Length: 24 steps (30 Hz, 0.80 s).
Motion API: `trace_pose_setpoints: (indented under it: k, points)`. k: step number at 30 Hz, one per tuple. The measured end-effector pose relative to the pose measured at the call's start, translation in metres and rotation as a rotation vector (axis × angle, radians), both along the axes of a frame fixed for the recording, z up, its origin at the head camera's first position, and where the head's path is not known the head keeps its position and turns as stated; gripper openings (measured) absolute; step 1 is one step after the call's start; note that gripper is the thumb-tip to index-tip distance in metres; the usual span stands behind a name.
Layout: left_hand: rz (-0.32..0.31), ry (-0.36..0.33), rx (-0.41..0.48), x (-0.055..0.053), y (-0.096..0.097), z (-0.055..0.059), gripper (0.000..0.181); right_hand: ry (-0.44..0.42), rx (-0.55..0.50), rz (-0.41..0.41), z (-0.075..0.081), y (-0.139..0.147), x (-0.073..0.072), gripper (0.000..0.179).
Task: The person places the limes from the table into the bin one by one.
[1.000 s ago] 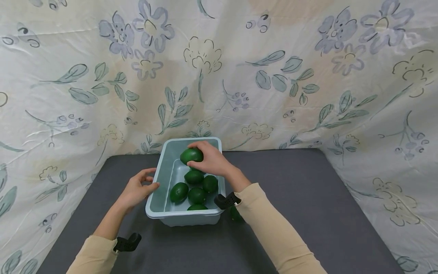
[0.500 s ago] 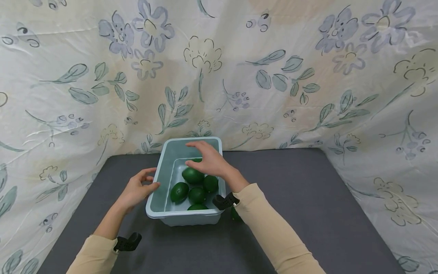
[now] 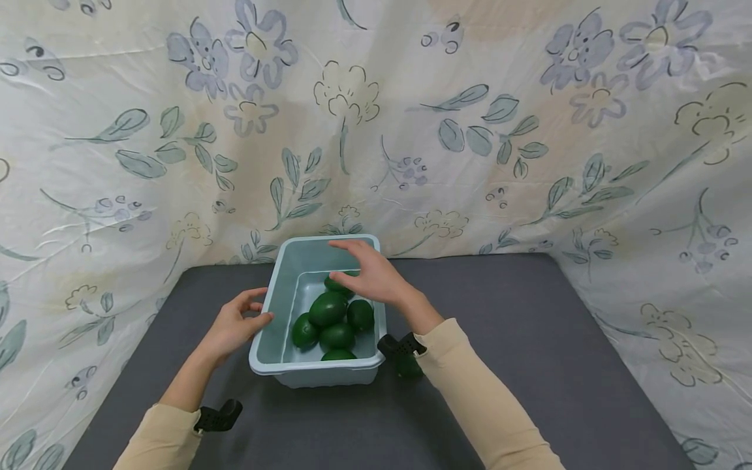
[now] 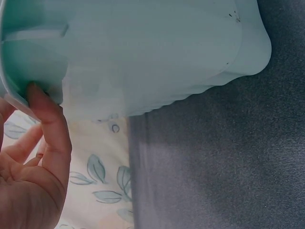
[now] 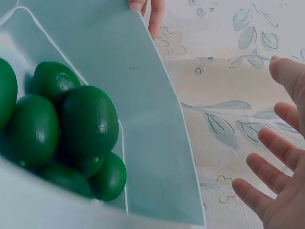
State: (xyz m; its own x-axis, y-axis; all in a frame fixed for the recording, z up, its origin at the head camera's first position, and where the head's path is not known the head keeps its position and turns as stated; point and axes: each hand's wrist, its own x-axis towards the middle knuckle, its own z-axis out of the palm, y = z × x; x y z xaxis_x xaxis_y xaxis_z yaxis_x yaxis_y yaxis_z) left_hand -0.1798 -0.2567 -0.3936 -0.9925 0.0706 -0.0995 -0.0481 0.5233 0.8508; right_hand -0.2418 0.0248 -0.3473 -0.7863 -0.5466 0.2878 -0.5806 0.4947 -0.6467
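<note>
Several dark green, smooth, oval avocados (image 5: 90,121) lie heaped in a pale blue-green plastic bin (image 3: 320,367). My left hand (image 3: 235,328) holds the bin's left rim, the thumb and fingers pinching its edge in the left wrist view. Over the bin's far right part hangs my right hand (image 3: 376,277), its fingers spread and nothing in them. Beneath it a far avocado (image 3: 335,284) is partly hidden. The avocado on top of the heap (image 3: 328,309) leans on its neighbours.
One more avocado (image 3: 409,367) sits on the dark grey tabletop (image 3: 499,339), right of the bin and partly covered by my right wrist strap. A flowered cloth (image 3: 411,130) hangs behind the table and down both sides.
My right hand has let go of an avocado, which now rests on the heap nearer the front. The hand has since lifted and shifted slightly right. My left hand stays put.
</note>
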Motion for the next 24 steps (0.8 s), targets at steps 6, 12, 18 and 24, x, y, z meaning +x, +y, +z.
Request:
trace_pose_setpoints:
  k: [6,12,18,24]
  points:
    - [0.001,-0.006,0.009,0.000,0.000,0.000,0.060,0.030,-0.060,-0.005,-0.002,0.016,0.005,0.054]
    - [0.004,-0.008,0.014,0.000,0.000,-0.001,0.060,0.072,-0.095,-0.013,-0.010,0.031,0.007,0.053]
    - [0.000,-0.008,0.023,0.000,-0.001,-0.001,0.061,0.058,-0.115,-0.032,-0.019,0.046,0.014,0.053]
    - [-0.001,-0.005,0.020,0.000,0.000,-0.001,0.060,0.066,-0.125,-0.059,-0.037,0.062,0.021,0.053]
